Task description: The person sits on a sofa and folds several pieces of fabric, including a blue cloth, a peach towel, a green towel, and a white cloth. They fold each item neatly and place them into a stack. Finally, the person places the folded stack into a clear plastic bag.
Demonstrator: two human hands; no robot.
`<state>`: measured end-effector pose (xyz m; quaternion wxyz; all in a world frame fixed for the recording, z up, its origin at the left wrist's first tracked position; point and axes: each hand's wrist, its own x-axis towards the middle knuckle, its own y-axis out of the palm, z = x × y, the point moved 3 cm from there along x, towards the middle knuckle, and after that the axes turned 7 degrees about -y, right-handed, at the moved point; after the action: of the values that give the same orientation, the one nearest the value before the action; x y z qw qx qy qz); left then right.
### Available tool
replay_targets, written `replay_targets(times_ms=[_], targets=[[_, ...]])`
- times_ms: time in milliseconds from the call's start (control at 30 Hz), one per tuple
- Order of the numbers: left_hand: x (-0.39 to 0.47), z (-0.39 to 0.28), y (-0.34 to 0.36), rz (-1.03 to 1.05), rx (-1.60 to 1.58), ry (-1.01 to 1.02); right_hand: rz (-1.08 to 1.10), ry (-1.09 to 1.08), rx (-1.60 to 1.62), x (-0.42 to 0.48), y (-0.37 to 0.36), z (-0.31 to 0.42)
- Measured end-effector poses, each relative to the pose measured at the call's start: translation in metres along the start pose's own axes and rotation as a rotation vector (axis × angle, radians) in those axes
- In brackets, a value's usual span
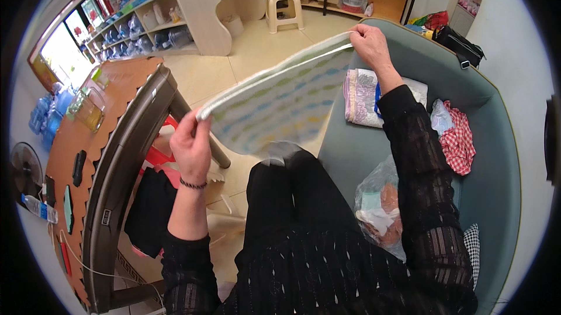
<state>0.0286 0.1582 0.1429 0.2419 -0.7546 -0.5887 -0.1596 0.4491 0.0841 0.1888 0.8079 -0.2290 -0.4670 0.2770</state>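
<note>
A white cloth with green, blue and yellow stripes (285,100) is stretched in the air between my two hands, above and beyond my knees. My left hand (190,148) pinches its near left corner, thumb against fingers. The upper right corner is gripped by my right hand (372,47), raised over the sofa seat. The cloth's lower part hangs blurred close to my knees. Beneath my right forearm, a folded quilted fabric with a floral pattern (363,96) lies on the grey-green sofa (339,148).
To the left stands a table with an orange-brown cover (127,82), bearing a glass mug (90,109) and a plastic bottle (39,208). A clear plastic bag (379,210) and red checked cloth (458,139) lie on the sofa. A plastic stool (284,6) stands ahead.
</note>
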Motion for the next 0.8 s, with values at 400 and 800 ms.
replay_targets(times_ms=[400, 800], targets=[[-0.088, 0.007, -0.032, 0.393, 0.337, 0.441, 0.086, 0.144, 0.398, -0.251, -0.067, 0.000], [-0.214, 0.069, -0.037, 0.876, 0.439, 0.061, 0.786, 0.559, 0.384, -0.435, -0.043, -0.006]])
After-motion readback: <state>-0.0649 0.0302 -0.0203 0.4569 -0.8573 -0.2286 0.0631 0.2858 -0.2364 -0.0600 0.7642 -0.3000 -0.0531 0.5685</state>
